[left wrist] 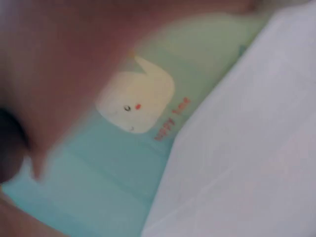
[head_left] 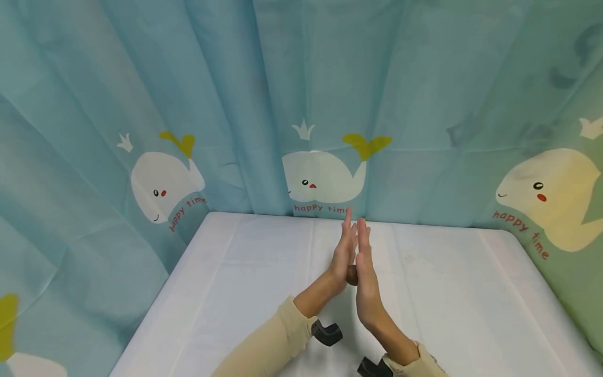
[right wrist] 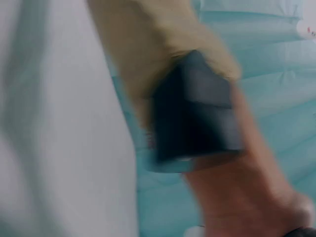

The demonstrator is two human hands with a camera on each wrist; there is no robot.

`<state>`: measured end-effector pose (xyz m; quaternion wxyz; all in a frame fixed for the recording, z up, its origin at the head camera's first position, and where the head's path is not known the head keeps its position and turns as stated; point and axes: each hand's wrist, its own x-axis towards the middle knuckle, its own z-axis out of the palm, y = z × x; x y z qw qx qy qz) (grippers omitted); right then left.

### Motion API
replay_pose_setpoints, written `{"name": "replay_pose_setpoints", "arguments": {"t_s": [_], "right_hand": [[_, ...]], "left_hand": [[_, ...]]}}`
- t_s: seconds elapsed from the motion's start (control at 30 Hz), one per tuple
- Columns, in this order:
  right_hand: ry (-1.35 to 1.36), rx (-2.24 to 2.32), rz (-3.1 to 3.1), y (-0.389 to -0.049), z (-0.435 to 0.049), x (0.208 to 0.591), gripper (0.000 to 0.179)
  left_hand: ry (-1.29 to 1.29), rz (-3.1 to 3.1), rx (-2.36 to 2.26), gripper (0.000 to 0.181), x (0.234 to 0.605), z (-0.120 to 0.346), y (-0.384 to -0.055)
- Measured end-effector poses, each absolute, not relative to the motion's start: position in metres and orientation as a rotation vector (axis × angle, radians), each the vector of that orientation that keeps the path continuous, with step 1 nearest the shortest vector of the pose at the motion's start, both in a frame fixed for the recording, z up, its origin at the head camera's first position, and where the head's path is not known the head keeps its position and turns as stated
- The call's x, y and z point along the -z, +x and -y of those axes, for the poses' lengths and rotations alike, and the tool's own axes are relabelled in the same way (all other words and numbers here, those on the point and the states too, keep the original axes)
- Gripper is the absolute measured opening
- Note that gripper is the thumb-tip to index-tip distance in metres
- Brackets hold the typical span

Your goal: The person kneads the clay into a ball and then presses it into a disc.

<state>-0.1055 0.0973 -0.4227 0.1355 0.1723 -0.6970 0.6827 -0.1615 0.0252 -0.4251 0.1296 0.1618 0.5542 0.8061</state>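
Observation:
A small dark brown ball (head_left: 352,275) sits between the two palms, near their heels, above the white table in the head view. My left hand (head_left: 340,260) presses it from the left with its fingers straight and pointing away from me. From the right, my right hand (head_left: 366,280) faces it, palm inward and fingers extended. The fingertips of both hands come close together. In the left wrist view the ball (left wrist: 10,148) is a blurred dark round shape beside the left hand (left wrist: 54,69). The right wrist view shows the left wrist (right wrist: 232,192) up close.
Beneath the hands is a white-covered table (head_left: 254,272). A blue-green curtain (head_left: 226,104) with printed whales hangs behind and along its sides. Black wrist cameras sit at the left cuff (head_left: 301,314) and the right cuff (head_left: 414,364).

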Motion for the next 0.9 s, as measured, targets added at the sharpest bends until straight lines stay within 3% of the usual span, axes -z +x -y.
{"name": "replay_pose_setpoints", "arguments": {"t_s": [0.27, 0.53, 0.77, 0.9], "right_hand": [[0.258, -1.903, 2.001, -0.142, -0.116, 0.433, 0.057], [0.462, -1.975, 2.072, -0.115, -0.093, 0.430, 0.060], [0.316, -1.839, 2.051, -0.147, -0.110, 0.428, 0.060], [0.329, -1.884, 2.086, -0.138, -0.102, 0.443, 0.059]], "left_hand": [[0.570, -1.621, -2.256, 0.069, 0.431, -0.030, -0.153], [0.460, -1.739, -2.265, 0.063, 0.431, -0.017, -0.168], [0.541, -1.680, -2.251, 0.065, 0.429, -0.023, -0.157], [0.547, -1.747, -2.254, 0.066, 0.428, -0.018, -0.162]]}}
